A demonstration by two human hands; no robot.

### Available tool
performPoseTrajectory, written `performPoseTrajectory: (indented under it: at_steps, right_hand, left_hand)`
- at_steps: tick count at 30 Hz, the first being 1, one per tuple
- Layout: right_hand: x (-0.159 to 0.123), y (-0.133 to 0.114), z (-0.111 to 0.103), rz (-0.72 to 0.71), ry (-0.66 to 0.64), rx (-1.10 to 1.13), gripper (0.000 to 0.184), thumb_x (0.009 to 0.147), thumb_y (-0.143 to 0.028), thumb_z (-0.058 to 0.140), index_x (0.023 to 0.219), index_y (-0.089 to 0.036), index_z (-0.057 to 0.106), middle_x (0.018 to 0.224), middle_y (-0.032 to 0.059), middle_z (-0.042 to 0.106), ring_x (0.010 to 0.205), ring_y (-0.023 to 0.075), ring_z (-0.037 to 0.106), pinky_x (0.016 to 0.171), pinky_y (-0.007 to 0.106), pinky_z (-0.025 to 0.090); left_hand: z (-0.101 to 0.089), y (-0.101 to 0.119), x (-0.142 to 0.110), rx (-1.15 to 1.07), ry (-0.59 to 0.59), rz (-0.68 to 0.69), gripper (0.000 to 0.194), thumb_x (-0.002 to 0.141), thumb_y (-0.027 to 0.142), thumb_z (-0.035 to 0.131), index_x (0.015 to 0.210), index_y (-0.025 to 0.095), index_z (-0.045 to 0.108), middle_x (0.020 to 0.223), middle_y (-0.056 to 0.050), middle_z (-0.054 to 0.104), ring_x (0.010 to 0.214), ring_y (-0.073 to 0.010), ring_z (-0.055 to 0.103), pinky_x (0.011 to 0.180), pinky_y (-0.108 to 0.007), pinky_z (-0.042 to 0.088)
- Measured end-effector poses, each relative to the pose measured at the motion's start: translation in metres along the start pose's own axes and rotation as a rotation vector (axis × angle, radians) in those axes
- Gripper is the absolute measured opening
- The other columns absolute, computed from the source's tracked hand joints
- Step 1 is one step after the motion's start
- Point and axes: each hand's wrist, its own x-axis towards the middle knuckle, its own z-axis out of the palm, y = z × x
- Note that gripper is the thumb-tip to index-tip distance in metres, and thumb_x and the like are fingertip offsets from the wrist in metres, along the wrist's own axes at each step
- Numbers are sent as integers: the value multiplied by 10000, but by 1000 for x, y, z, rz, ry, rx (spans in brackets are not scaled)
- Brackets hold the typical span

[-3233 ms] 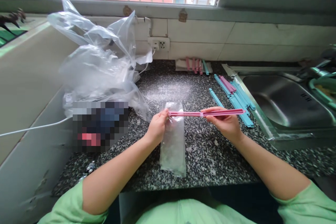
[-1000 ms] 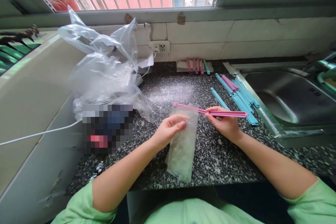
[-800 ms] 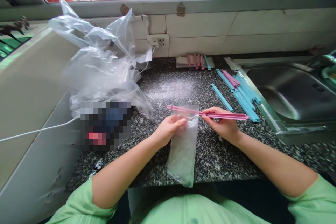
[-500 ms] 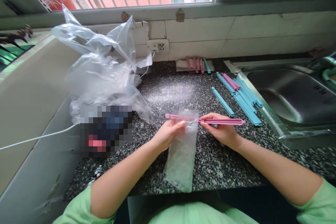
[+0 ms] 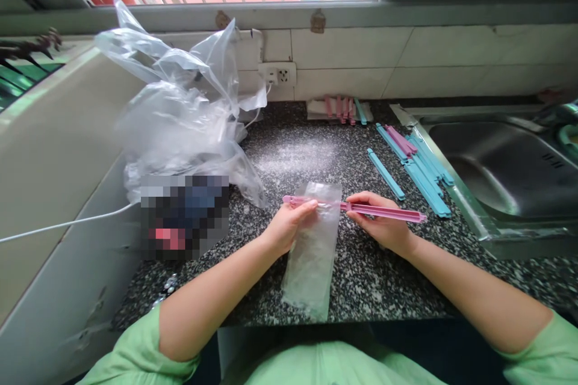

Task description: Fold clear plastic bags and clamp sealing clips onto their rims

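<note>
My left hand (image 5: 291,225) is closed on a clear plastic bag (image 5: 310,271), with its thumb on the front near the top. A long pink bag sealing clip (image 5: 383,212) is hinged open; one strip lies across the bag's upper part, and the other points out to the right. My right hand (image 5: 382,222) pinches this clip near its hinge, just beside the bag's right edge. The bag hangs down toward the counter's front edge. My left fingers behind the bag are partly hidden.
Several blue clips (image 5: 424,183) and pink clips (image 5: 401,139) lie beside the steel sink (image 5: 501,162). More clips rest on a packet (image 5: 318,109) by the wall. Large plastic bags (image 5: 180,126) are heaped at left, behind a blurred-out object (image 5: 185,216) on the speckled counter (image 5: 383,289).
The free right strip of the pink clip has tipped slightly downward. Both hands keep their hold, and the camera view has shifted a little.
</note>
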Motion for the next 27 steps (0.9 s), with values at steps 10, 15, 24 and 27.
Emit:
performPoseTrajectory:
  at_steps: [10, 15, 24, 27]
  right_hand:
    - [-3, 1, 4, -48, 84, 106, 77, 765, -188, 631, 834, -192, 598, 755, 18, 640, 696, 122, 617, 645, 228, 535]
    - [-4, 6, 6, -112, 90, 147, 74, 753, -150, 634, 812, -192, 619, 792, 33, 654, 733, 138, 627, 669, 257, 542]
    - [-5, 6, 3, -147, 75, 86, 98, 755, -136, 632, 833, -197, 626, 842, 33, 673, 714, 126, 633, 635, 241, 545]
    - [-3, 1, 2, -169, 45, 21, 106, 774, -133, 611, 855, -198, 626, 824, 34, 683, 726, 132, 639, 634, 243, 545]
  left_hand:
    - [2, -4, -1, -53, 44, 91, 222, 534, 281, 783, 643, 118, 679, 607, 0, 636, 554, -77, 535, 568, -188, 406]
    - [3, -4, -1, -31, 11, 104, 238, 554, 299, 771, 688, 118, 693, 653, -20, 664, 601, -107, 568, 613, -216, 433]
    - [3, -4, -2, -18, 20, 123, 244, 559, 329, 762, 605, 119, 648, 570, 7, 611, 536, -85, 522, 572, -209, 405]
    - [2, -4, -2, -2, 9, 114, 238, 580, 330, 749, 637, 118, 657, 564, 8, 602, 541, -87, 522, 580, -211, 403]
